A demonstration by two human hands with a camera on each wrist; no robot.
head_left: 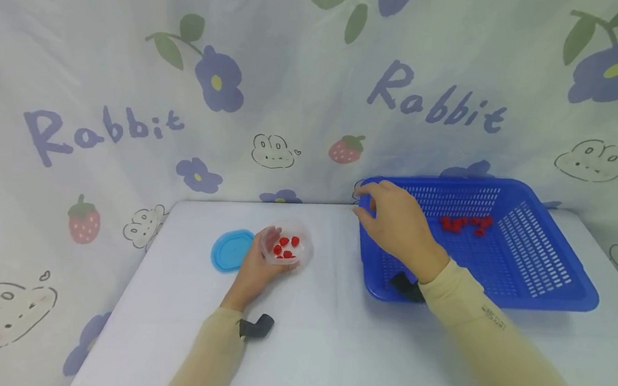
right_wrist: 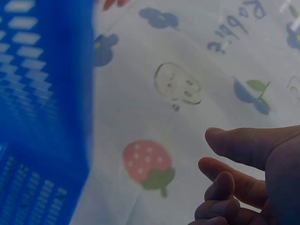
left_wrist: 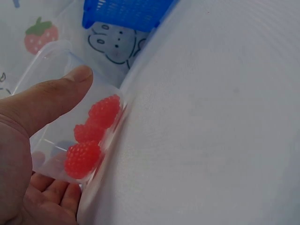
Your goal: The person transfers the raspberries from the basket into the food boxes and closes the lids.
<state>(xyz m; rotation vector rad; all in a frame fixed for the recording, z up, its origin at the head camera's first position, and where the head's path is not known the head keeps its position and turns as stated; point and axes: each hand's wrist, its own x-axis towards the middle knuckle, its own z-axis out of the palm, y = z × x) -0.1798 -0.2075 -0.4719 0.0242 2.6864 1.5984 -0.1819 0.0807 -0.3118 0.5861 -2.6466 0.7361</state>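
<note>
A clear plastic cup with several red raspberries at its bottom stands on the white table, its mouth facing up. My left hand grips it from the left side; in the left wrist view the thumb lies along the wall and the other fingers are partly hidden behind the cup. Over the left rim of a blue plastic basket is my right hand. Its fingers are loosely bent, thumb apart from the index finger, and nothing is between them in the right wrist view.
More red raspberries lie inside the basket toward its back. A light blue lid rests on the table left of the cup. Behind the table hangs a printed cloth with flowers, rabbits and strawberries.
</note>
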